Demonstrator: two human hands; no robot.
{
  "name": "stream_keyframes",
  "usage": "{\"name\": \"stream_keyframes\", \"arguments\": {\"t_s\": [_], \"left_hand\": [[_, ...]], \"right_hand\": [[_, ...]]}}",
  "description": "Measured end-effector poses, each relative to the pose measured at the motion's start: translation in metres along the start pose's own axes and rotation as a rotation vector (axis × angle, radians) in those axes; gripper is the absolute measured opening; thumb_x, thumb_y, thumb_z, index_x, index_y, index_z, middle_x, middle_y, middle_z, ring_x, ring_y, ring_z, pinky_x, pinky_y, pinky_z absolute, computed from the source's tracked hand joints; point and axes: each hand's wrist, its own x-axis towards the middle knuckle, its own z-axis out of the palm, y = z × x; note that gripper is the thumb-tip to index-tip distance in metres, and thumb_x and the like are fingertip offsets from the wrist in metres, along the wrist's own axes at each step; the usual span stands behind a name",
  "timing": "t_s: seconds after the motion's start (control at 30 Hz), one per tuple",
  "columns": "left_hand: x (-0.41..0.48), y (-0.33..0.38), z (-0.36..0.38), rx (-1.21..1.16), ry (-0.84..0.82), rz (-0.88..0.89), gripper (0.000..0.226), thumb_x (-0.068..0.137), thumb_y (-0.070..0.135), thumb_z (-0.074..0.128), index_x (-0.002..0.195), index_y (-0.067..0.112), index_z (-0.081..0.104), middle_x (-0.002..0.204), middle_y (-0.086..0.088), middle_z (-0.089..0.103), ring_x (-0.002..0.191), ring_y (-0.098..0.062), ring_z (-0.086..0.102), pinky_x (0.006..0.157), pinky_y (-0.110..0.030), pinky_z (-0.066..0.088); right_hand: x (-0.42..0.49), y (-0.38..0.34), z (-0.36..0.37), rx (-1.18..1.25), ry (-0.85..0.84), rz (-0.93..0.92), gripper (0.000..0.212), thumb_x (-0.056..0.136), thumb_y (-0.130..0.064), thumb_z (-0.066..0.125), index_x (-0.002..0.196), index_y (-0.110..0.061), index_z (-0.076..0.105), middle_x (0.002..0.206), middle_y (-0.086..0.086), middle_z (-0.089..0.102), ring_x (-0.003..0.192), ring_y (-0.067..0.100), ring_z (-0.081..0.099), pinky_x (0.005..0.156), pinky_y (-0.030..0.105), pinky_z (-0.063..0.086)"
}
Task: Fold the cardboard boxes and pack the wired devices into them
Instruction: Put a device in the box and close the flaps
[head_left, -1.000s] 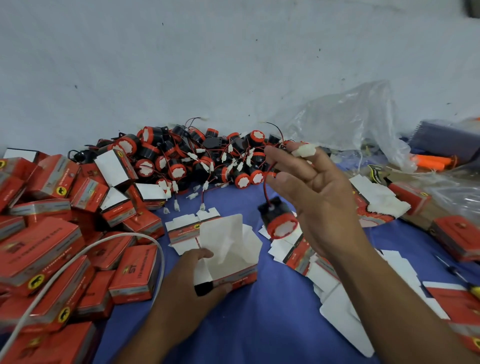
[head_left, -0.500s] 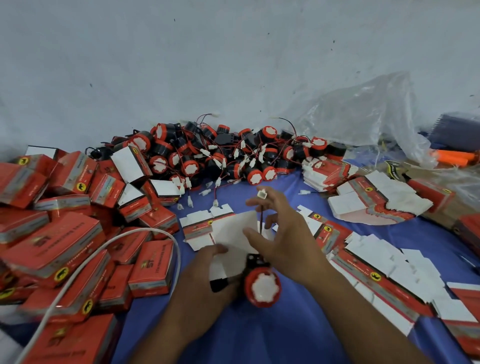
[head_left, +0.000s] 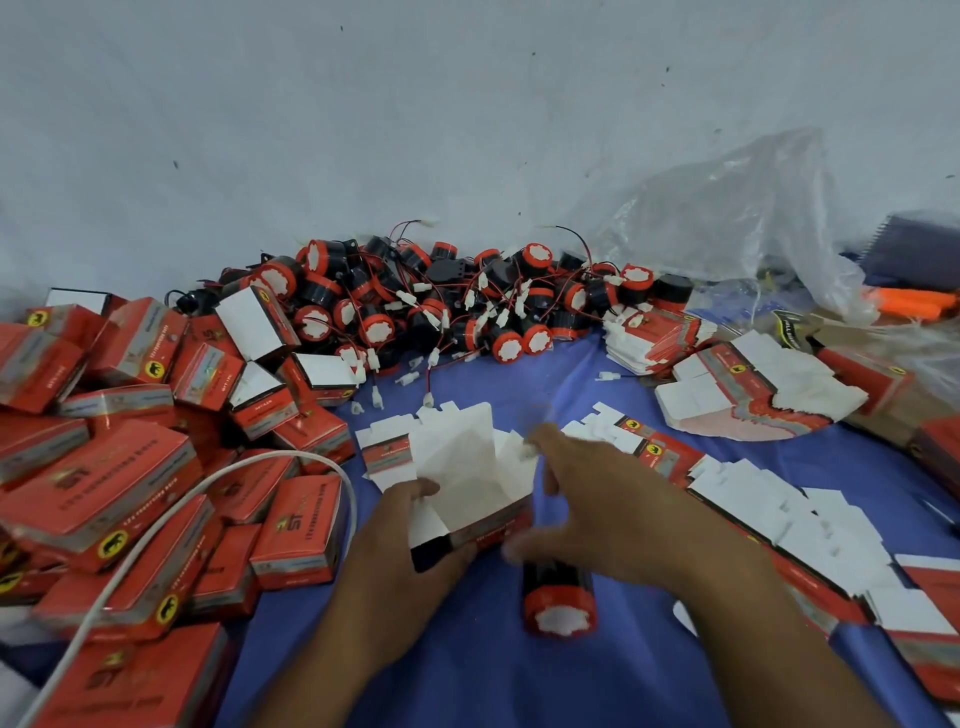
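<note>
One device (head_left: 560, 605) half hid, rt hand (head_left: 608, 512) blurred

Open box (head_left: 470, 483): one, at the fingers (head_left: 415, 493). Wired device (head_left: 560, 597): one beneath them; heap (head_left: 441, 312) beyond, roughly forty. Folded boxes (head_left: 104, 467): about twenty-five, leftward.

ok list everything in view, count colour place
open box: one, red and white, centre
wired device: one, black and red, before the box
device pile: many, black and red, back centre
closed boxes: many, red, left heap
flat blanks: many, white and red, right
plastic bag: one, clear, back right
white cable: one, white, front left
blue cloth: one, blue, under everything
left hand: one, grips the open box
right hand: one, blurred, over the wired device
</note>
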Motion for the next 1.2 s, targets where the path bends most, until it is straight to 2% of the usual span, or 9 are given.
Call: {"name": "stream_keyframes", "arguments": {"t_s": [0.23,0.3,0.4,0.5,0.57,0.67,0.83,1.07,1.2], "left_hand": [[0.001,0.0,-0.001,0.002,-0.027,-0.028,0.059,0.08,0.04,0.078,0.128,0.034,0.045,0.125,0.02,0.049,0.113,-0.001,0.044,0.097,-0.018,0.037],[0.001,0.0,0.0,0.005,-0.023,-0.015,0.058,0.079,0.04,0.079,0.127,0.035,0.046,0.121,0.022,0.051,0.111,0.0,0.045,0.094,-0.012,0.036],[0.0,-0.002,0.003,0.0,-0.024,0.024,0.054,0.076,0.038,0.081,0.116,0.044,0.046,0.113,0.031,0.051,0.1,0.009,0.047,0.083,0.001,0.033],[-0.001,-0.003,0.006,0.01,-0.063,0.057,0.056,0.074,0.04,0.081,0.112,0.053,0.043,0.114,0.033,0.052,0.103,0.011,0.049,0.083,-0.002,0.037],[-0.001,-0.003,0.008,0.012,-0.07,0.079,0.061,0.073,0.042,0.081,0.114,0.06,0.041,0.116,0.033,0.054,0.107,0.012,0.051,0.085,-0.004,0.038],[-0.001,-0.003,0.008,0.007,-0.084,0.118,0.065,0.072,0.048,0.08,0.12,0.065,0.039,0.12,0.037,0.054,0.111,0.013,0.051,0.086,-0.003,0.038],[0.0,-0.002,0.011,-0.076,-0.103,0.125,0.063,0.066,0.058,0.077,0.121,0.057,0.046,0.118,0.031,0.059,0.108,0.005,0.058,0.087,-0.009,0.045],[-0.001,-0.003,0.011,-0.066,-0.08,0.124,0.063,0.067,0.062,0.069,0.124,0.048,0.046,0.119,0.029,0.058,0.11,0.008,0.055,0.09,-0.015,0.048],[-0.002,0.002,0.01,-0.108,-0.092,0.163,0.06,0.075,0.059,0.068,0.127,0.058,0.038,0.127,0.035,0.052,0.119,0.009,0.05,0.092,-0.01,0.043]], "right_hand": [[-0.029,0.002,-0.007,0.082,-0.53,-0.078,0.073,0.065,-0.064,0.082,0.122,-0.056,0.038,0.108,-0.019,0.062,0.09,0.003,0.061,0.079,0.03,0.053],[-0.028,0.004,-0.008,0.174,-0.437,-0.137,0.064,0.07,-0.058,0.082,0.122,-0.051,0.046,0.104,-0.017,0.067,0.089,0.004,0.064,0.08,0.032,0.055],[-0.017,0.002,-0.005,0.634,-0.141,-0.103,0.037,0.082,-0.048,0.078,0.112,-0.04,0.058,0.099,-0.003,0.071,0.078,0.019,0.072,0.068,0.041,0.061],[-0.004,-0.005,0.007,0.844,0.127,-0.049,0.039,0.092,-0.057,0.057,0.129,-0.049,0.049,0.1,-0.003,0.072,0.071,0.009,0.07,0.059,0.024,0.054],[0.0,-0.009,0.018,0.777,0.188,-0.062,0.041,0.097,-0.054,0.049,0.135,-0.059,0.036,0.103,-0.007,0.072,0.082,0.007,0.07,0.07,0.029,0.056],[0.004,-0.011,0.03,0.715,0.182,-0.058,0.047,0.101,-0.045,0.047,0.143,-0.043,0.025,0.099,0.0,0.074,0.086,0.016,0.07,0.081,0.043,0.056],[0.008,-0.018,0.038,0.483,0.288,-0.053,0.064,0.099,-0.048,0.054,0.15,-0.039,0.016,0.067,-0.002,0.067,0.062,0.011,0.061,0.062,0.032,0.049],[0.02,-0.015,0.035,0.227,0.271,0.082,0.064,0.105,-0.038,0.044,0.156,-0.04,0.006,0.088,0.01,0.069,0.083,0.03,0.064,0.077,0.045,0.053],[0.025,-0.007,0.039,0.057,0.214,0.118,0.082,0.098,-0.018,0.052,0.155,-0.04,-0.004,0.082,0.003,0.063,0.079,0.028,0.063,0.067,0.039,0.052]]}}
